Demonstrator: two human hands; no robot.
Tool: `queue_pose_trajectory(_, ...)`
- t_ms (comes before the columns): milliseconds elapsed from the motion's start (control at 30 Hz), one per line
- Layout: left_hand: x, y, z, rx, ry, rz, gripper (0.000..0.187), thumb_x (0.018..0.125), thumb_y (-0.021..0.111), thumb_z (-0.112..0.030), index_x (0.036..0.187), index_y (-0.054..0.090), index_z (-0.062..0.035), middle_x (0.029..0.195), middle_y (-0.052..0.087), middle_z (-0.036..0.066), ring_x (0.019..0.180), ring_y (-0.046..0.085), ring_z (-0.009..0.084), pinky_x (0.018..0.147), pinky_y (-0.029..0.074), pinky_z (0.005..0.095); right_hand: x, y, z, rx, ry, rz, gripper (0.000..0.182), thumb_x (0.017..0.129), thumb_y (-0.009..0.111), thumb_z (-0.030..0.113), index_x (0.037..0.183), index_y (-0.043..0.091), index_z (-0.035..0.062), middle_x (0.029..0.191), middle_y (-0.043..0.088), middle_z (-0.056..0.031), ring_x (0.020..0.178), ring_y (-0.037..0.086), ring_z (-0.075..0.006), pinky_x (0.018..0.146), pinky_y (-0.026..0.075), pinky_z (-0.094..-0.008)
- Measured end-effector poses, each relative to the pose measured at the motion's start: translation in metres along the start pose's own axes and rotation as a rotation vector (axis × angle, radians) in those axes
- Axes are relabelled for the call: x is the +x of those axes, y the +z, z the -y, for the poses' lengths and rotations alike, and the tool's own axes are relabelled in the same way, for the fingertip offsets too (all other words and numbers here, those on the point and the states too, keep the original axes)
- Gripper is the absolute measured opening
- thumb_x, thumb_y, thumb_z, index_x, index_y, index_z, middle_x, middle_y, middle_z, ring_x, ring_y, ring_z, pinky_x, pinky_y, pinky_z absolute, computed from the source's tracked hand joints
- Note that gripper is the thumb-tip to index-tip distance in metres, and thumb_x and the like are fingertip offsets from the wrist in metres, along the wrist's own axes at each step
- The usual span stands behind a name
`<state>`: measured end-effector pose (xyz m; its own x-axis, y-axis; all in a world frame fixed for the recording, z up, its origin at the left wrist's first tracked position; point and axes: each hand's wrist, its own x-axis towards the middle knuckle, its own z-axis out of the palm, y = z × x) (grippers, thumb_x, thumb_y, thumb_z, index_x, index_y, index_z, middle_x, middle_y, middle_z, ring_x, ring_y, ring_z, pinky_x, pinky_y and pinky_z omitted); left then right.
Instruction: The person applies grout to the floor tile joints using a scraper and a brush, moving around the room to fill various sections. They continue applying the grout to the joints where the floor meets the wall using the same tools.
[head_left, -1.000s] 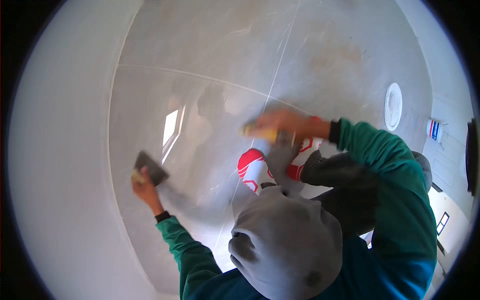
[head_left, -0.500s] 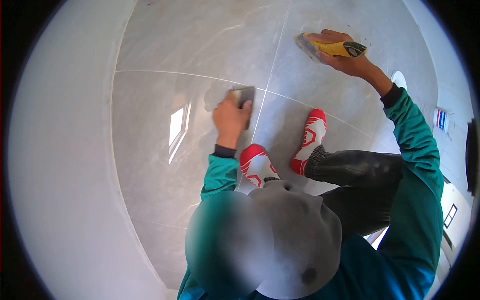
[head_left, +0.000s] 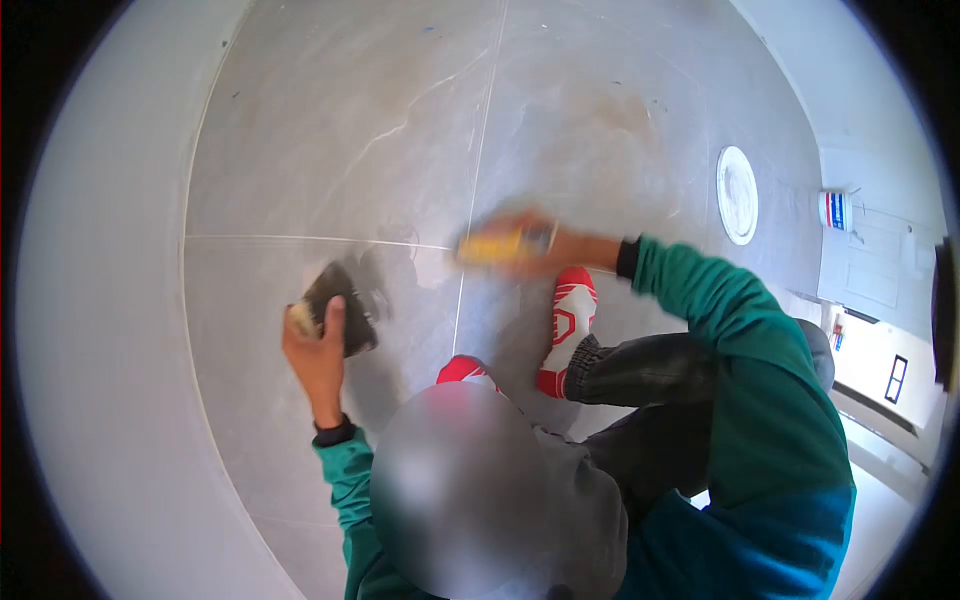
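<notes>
Yellow-handled tool [head_left: 485,248], motion-blurred, sits by the crossing of pale tile joints [head_left: 320,239]; right hand [head_left: 560,250] clamps its fingers round it, green-sleeved forearm [head_left: 700,280] extending from right | tilted dark flat pad [head_left: 356,318], left, gripped between left hand's [head_left: 315,356] thumb and fingers | smooth grey veined floor [head_left: 590,150] | white disc [head_left: 738,195], far right

A plain white wall [head_left: 110,300] runs along the left side, from near to far. On the right lies a round white disc [head_left: 738,195], its face streaked with grey. Farther right, apart from the disc, sits a white bucket [head_left: 832,211] with a blue and red label. To the right of the bucket is a pale panelled door [head_left: 872,265]. Nearer on the right, a small dark-framed window [head_left: 897,380] shows. At the right edge is a dark object [head_left: 943,315], too unclear to name.
</notes>
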<state>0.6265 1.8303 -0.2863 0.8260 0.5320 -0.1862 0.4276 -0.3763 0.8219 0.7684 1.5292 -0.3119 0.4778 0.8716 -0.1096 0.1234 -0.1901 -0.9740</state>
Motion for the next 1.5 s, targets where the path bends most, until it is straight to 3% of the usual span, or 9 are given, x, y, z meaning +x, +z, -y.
queue_pose_trajectory(67,-0.002,-0.023,0.014,-0.004,-0.023,-0.063,0.032,0.077,0.069,-0.025,0.083,0.054,0.0017,0.074,0.056,0.007,0.067,0.049,0.0162,0.065,0.042,0.0291,0.005,-0.076,-0.047,-0.021,0.179,-0.328,0.050,0.065,0.076,0.015,0.111,0.057,0.0078,0.105,0.061,-0.0038,0.096,0.056,-0.0132,0.082,0.047,-0.0301)
queue_pose_trajectory(167,-0.007,-0.041,0.017,-0.022,-0.019,-0.149,0.031,0.077,0.068,-0.026,0.083,0.054,0.0016,0.074,0.055,0.006,0.067,0.048,0.0146,0.066,0.042,0.0279,0.026,-0.186,-0.047,-1.160,0.227,-0.394,0.043,0.072,0.064,0.036,0.107,0.060,0.0119,0.092,0.061,-0.0170,0.084,0.058,-0.0339,0.075,0.047,-0.0372)
queue_pose_trajectory(367,-0.019,-0.041,0.027,-0.095,-0.052,-0.062,0.030,0.078,0.067,-0.026,0.081,0.053,0.0008,0.074,0.055,0.004,0.068,0.047,0.0127,0.066,0.042,0.0264,-0.005,-0.248,0.054,-0.983,0.220,-0.415,0.044,0.078,0.060,0.042,0.104,0.062,0.0071,0.078,0.063,-0.0111,0.066,0.061,-0.0248,0.061,0.049,-0.0370)
queue_pose_trajectory(500,-0.013,-0.037,0.040,-0.221,-0.050,-0.061,0.028,0.079,0.067,-0.024,0.081,0.053,0.0004,0.076,0.055,0.003,0.068,0.047,0.0119,0.066,0.042,0.0258,-0.048,-0.283,0.153,-0.552,0.888,-0.564,0.060,0.080,0.048,0.059,0.103,0.058,0.0042,0.080,0.058,-0.0068,0.059,0.053,-0.0090,0.043,0.044,-0.0211)
queue_pose_trajectory(633,-0.012,-0.039,0.002,-0.268,-0.016,-0.071,0.028,0.079,0.067,-0.024,0.080,0.053,0.0005,0.076,0.055,0.003,0.068,0.047,0.0116,0.066,0.041,0.0253,-0.089,-0.255,0.196,-0.626,0.732,-0.758,0.055,0.077,0.057,0.052,0.105,0.059,0.0045,0.074,0.059,-0.0048,0.056,0.053,-0.0081,0.040,0.043,-0.0183)
queue_pose_trajectory(967,-0.010,-0.062,-0.041,-0.164,0.125,0.027,0.027,0.079,0.067,-0.023,0.077,0.052,-0.0003,0.067,0.048,-0.001,0.063,0.040,0.0090,0.058,0.037,0.0230,-0.048,0.092,0.013,-0.369,0.288,0.188,0.035,0.077,0.061,0.025,0.109,0.058,0.0110,0.101,0.061,-0.0092,0.093,0.056,-0.0214,0.083,0.042,-0.0317)
queue_pose_trajectory(1233,-0.018,-0.083,-0.079,0.066,0.028,-0.096,0.024,0.080,0.066,-0.021,0.080,0.053,-0.0006,0.068,0.050,-0.001,0.063,0.042,0.0071,0.057,0.036,0.0216,-0.011,-0.139,0.003,-0.870,0.395,-0.329,0.038,0.074,0.057,0.018,0.113,0.057,0.0140,0.104,0.060,-0.0125,0.094,0.058,-0.0292,0.081,0.046,-0.0377)
queue_pose_trajectory(1333,-0.018,-0.066,-0.114,0.135,0.006,-0.132,0.025,0.080,0.066,-0.021,0.082,0.054,-0.0002,0.070,0.051,-0.001,0.064,0.043,0.0073,0.058,0.037,0.0215,0.013,-0.151,-0.007,-0.746,0.003,-0.465,0.044,0.071,0.057,0.015,0.115,0.054,0.0149,0.102,0.061,-0.0135,0.092,0.059,-0.0310,0.082,0.046,-0.0369)
queue_pose_trajectory(1500,-0.024,-0.071,-0.138,0.082,-0.085,-0.159,0.025,0.081,0.066,-0.021,0.084,0.054,0.0002,0.071,0.053,-0.001,0.064,0.045,0.0075,0.058,0.038,0.0214,0.115,0.023,0.026,-0.009,-0.160,0.205,0.040,0.068,0.057,0.010,0.108,0.053,0.0099,0.114,0.054,-0.0130,0.105,0.053,-0.0277,0.089,0.042,-0.0347)
